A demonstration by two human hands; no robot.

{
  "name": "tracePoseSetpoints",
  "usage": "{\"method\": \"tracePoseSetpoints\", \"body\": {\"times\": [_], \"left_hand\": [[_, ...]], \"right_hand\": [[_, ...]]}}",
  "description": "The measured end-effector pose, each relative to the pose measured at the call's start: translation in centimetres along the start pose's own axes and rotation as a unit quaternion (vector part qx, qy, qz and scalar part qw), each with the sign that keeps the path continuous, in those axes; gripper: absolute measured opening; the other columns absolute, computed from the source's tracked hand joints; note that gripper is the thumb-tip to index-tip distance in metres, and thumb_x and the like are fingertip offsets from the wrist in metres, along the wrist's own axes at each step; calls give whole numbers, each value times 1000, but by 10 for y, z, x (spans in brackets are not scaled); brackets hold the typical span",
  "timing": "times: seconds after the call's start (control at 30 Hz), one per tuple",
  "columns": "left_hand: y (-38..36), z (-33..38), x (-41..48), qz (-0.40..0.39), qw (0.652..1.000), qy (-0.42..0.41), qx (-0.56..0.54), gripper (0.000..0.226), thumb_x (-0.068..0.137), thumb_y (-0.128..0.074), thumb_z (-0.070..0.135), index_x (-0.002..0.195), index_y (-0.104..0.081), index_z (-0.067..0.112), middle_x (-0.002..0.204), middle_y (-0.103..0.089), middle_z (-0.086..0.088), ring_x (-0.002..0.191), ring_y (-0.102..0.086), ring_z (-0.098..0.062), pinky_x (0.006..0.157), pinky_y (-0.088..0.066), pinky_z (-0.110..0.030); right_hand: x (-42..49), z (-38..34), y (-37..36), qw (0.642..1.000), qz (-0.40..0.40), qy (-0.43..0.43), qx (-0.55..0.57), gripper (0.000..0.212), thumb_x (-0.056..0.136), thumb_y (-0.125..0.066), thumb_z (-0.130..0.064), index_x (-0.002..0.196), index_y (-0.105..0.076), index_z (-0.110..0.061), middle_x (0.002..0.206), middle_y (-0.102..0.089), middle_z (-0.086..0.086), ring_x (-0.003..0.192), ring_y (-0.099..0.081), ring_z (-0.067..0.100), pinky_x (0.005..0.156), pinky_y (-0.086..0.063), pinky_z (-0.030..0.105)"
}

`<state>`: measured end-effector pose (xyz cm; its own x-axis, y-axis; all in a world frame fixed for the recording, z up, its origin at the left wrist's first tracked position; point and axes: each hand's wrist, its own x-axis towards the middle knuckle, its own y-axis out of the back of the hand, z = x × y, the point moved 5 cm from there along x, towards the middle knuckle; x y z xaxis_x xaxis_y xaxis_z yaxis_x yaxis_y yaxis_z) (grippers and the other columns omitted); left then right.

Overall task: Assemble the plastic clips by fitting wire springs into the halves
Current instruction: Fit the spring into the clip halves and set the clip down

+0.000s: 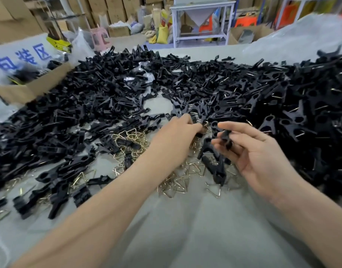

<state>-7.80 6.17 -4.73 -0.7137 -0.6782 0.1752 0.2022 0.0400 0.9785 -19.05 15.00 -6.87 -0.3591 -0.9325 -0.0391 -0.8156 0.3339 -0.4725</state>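
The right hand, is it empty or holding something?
Holding. The right hand pinches a black clip piece between thumb and fingers; half or whole clip, cannot tell.

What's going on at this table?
A person is assembling clips by hand at a grey table. The right hand pinches a black clip half; the left hand reaches into the parts just ahead, its grip hidden. Loose wire springs lie near the hands, with black clip parts heaped all around.
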Motion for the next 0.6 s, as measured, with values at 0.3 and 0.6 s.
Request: {"method": "tracePoseSetpoints", "body": {"times": [0.3, 0.6], "left_hand": [[26, -5, -33, 189, 953, 33, -236, 35, 81, -73, 21, 99, -54, 43, 91, -66, 20, 81, -55, 13, 77, -36, 1], [8, -6, -59, 179, 814, 97, -543, 33, 62, -76, 34, 93, -70, 41, 78, -70, 8, 62, -57, -4, 60, -49, -15]], "right_hand": [[-4, -3, -3, 974, -27, 80, -209, 32, 82, -65, 4, 90, -75, -25, 82, -72, 12, 77, -67, 16, 70, -57, 27], [-16, 1, -19, 978, -11, 71, -196, 32, 54, -75, -39, 82, -77, -23, 65, -66, 5, 50, -56, 8, 48, -45, 17]]}}
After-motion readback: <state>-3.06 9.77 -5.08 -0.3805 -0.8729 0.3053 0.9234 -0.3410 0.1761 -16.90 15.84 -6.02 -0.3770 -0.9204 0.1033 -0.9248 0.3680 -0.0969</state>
